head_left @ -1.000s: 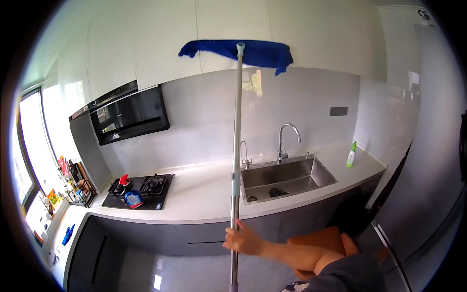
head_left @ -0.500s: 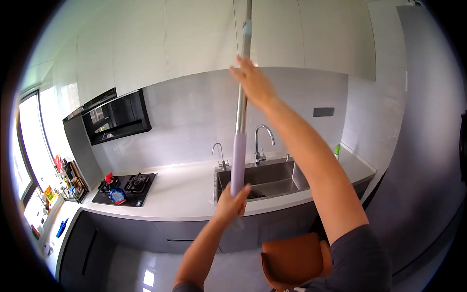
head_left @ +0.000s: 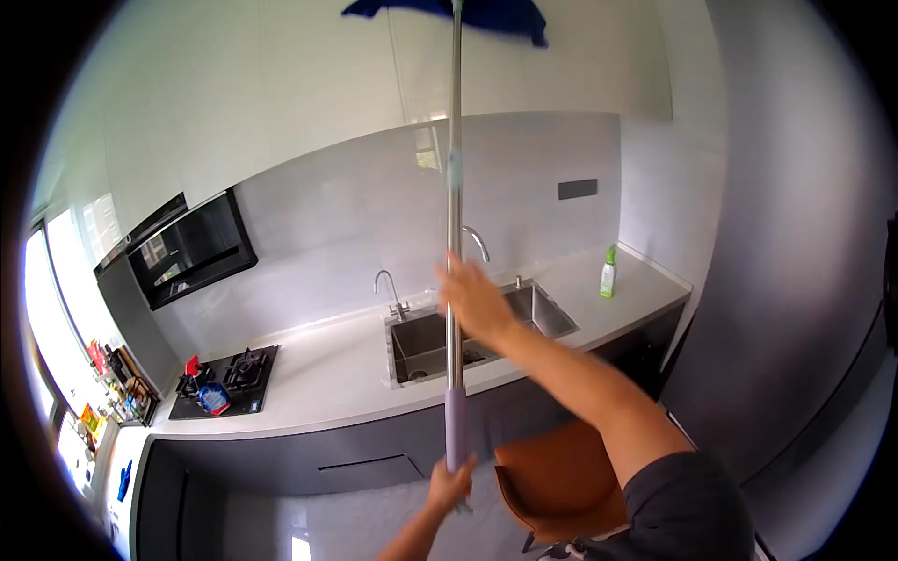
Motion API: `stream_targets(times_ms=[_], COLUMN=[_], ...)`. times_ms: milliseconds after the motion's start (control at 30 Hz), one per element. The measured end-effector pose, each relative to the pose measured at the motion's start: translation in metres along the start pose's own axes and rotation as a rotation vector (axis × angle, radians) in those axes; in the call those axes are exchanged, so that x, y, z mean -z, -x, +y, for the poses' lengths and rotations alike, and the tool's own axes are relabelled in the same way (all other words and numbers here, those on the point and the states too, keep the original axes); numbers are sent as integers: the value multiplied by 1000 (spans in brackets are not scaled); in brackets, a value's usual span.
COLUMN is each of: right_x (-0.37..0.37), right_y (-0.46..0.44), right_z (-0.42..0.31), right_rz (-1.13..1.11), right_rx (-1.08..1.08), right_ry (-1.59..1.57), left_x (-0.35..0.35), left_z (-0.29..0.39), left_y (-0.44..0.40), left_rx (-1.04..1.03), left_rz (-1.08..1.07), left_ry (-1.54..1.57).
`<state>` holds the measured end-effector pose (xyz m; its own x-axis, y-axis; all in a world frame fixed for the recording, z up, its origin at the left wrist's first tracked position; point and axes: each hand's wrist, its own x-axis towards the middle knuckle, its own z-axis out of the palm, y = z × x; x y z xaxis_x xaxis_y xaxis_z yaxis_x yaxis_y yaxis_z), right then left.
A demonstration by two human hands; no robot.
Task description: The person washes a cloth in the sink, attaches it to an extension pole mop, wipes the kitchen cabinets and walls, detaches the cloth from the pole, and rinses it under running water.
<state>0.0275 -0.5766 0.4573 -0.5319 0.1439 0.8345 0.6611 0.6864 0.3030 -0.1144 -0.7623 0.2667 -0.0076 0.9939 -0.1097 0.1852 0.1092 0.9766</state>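
Nearest me, my left hand [head_left: 451, 484] is curled closed round the smooth lavender grip [head_left: 456, 421] of the mop [head_left: 456, 215], left of the curved brown chair [head_left: 561, 477]. Higher up, my right hand [head_left: 479, 299] is at the slim metal pole, blurred, fingers seemingly part-spread; I can't tell whether it has hold. I'd let the low hand bear the weight while the upper one guides, steering gently, since so long a tube probably magnifies any wobble. The mop stands nearly upright before the pale tabletop [head_left: 327, 365] and its square-cornered steel sink [head_left: 552, 313]. Farther off, its blue cloth [head_left: 496, 14] droops soft corners in front of flat, glossy cabinets [head_left: 299, 84]; contact there I can't judge.
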Motion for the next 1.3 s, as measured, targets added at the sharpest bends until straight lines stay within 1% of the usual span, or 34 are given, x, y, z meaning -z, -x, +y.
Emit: stream_targets(times_ms=[33, 100, 133, 167, 233, 333, 367, 400, 433, 467, 500, 567, 600, 667, 700, 733, 767, 800, 833, 900, 933, 1000, 1033, 1100, 1133, 1167, 1200, 1233, 1267, 1300], right_x=[5, 9, 15, 27, 34, 40, 42, 45, 47, 50, 55, 66, 73, 95, 107, 119, 129, 138, 148, 159, 156, 147, 136, 116, 105, 93, 82, 75, 78, 86], right_y=[28, 80, 102, 114, 129, 132, 129, 125, 117, 106, 93, 67, 49, 14, -5, -25, -43, -56, -64, -70, -65, -56, -44, -9, 15, 44, 74, 102, 127, 150], right_z=[-26, -65, -82, -97, -107, -87, -71, -50, -23, 7, 43, 114, 152, 225, 258, 287, 315, 336, 352, 378, 385, 395, 392, 375, 354, 333, 312, 289, 254, 216], right_rz=[-55, -64, -82, -120, -146, -160, -154, -121, -98, -74, -72, -63, -36, -67, -73, -54, -5, 42, 44, 24, 25, 126, 122, 125, 143, 138, 133, 102, 69, 37], right_rx=[-25, -32, -42, -76, -84, -84, -80, -106, -93, -78, -55, -9, 10, -75, -136, -229, -266, -306, -301, -375, -374, -342, -348, -231, -271, -269, -267, -214, -257, -304], right_ry=[-96, -167, -211, -275, -230, -197, -191, -185, -155, -124, -65, 54, 147, 266, 320, 363, 447, 530, 531, 535, 529, 497, 485, 416, 308, 265, 223, 241, 175, 110], left_x=[-1, -4, -8, -7, -19, -28, -35, -45, -55, -66, -78, -104, -118, -148, -165, -177, -187, -198, -210, -229, -234, -242, -241, -235, -234, -232, -230, -229, -229, -223], left_z=[-21, -64, -104, -113, -134, -122, -127, -138, -118, -94, -28, 30, 53, 119, 152, 189, 223, 253, 278, 307, 306, 301, 285, 238, 214, 190, 150, 111, 80, 51], left_y=[27, 82, 96, 119, 140, 145, 126, 92, 75, 59, 40, -9, -39, -92, -118, -138, -157, -172, -184, -192, -194, -197, -197, -192, -176, -159, -145, -132, -106, -78], left_rx=[74, 219, 335, 321, 356, 379, 377, 321, 263, 181, 98, -60, -190, -255, -305, -387, -477, -476, -481, -461, -459, -453, -442, -375, -328, -289, -231, -181, -185, -138], left_rz=[-22, -73, -69, -105, 109, 98, 97, 6, -86, -112, -136, -166, -201, -257, -237, -237, -278, -290, -300, -294, -288, -274, -267, -312, -278, -249, -272, -294, -277, -292], left_ry=[-21, -69, -79, -18, -6, -95, -98, -54, -7, 8, 24, 147, 186, 179, 206, 205, 212, 259, 308, 339, 337, 256, 251, 222, 165, 106, 104, 107, 158, 114])
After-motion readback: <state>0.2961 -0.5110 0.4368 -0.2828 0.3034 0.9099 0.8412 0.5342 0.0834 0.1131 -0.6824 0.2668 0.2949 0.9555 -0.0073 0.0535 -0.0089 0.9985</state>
